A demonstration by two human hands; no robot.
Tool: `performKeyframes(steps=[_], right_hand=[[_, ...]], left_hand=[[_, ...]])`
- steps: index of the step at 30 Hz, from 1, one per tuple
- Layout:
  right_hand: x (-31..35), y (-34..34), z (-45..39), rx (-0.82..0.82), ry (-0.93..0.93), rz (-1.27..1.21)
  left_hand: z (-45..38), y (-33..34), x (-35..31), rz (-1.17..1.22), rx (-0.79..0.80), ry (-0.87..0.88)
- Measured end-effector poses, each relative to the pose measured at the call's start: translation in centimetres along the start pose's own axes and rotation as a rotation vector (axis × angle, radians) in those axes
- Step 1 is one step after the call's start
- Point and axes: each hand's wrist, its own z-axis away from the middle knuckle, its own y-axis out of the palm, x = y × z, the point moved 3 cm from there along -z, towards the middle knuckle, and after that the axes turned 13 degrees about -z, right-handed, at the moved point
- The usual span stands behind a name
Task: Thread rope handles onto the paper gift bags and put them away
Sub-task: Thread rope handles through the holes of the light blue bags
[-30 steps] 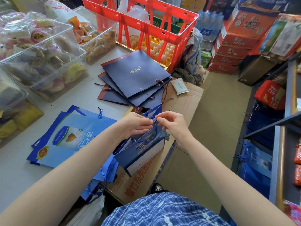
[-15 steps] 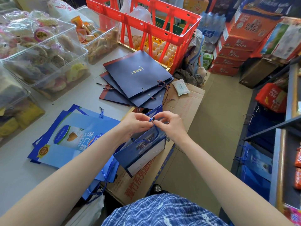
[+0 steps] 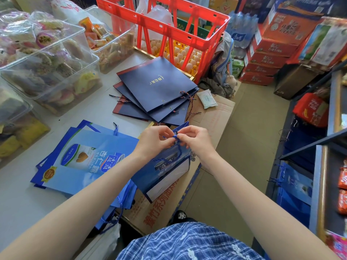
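table | light-blue bags | navy bags | clear snack bins

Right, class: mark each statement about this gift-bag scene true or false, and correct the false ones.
1. Both hands pinch a blue rope at the top of a blue bag. True.
2. The dark navy bags stand upright. False: they lie flat, fanned out on the table.
3. The red crate sits beyond the navy bags. True.
4. The left hand rests flat on the light blue bags. False: it is raised, gripping the rope opposite the right hand.
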Motion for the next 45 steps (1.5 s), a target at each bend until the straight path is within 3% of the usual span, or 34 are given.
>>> performKeyframes(steps=[6,14,19,22,26,30,34,45], right_hand=[[0.4,0.1,-0.2,0.036,-0.094,0.271],[2.4,0.7,-0.3,0.073,-0.164,0.532],[3.0,1.3,-0.2,0.099,-0.198,0.628],[3.1,1.1,-0.2,0.136,-0.207,0.624],[3.1,1.1,0.1,0.169,-0.271,0.611],[3.1,1.3,0.4,0.179,-0.346,0.578],[2.4,0.8,0.0,0.166,-0.353,0.513],[0.8,-0.3,-1.0,0.194,-0.149,0.233]], left_hand=[[0.3,0.0,-0.6,-0.157,-0.140,0.124],[0.5,0.1,-0.3,-0.051,-0.255,-0.038],[1.0,0.2,-0.9,-0.222,-0.331,0.180],[0.5,-0.1,-0.6,-0.105,-0.262,0.018],[-0.6,0.0,0.3,0.068,-0.055,-0.229],[-0.9,0.0,0.6,0.297,0.060,-0.320],[-0.8,0.0,0.5,0.325,0.088,-0.255],[-1.1,-0.1,0.4,-0.012,0.232,0.090]])
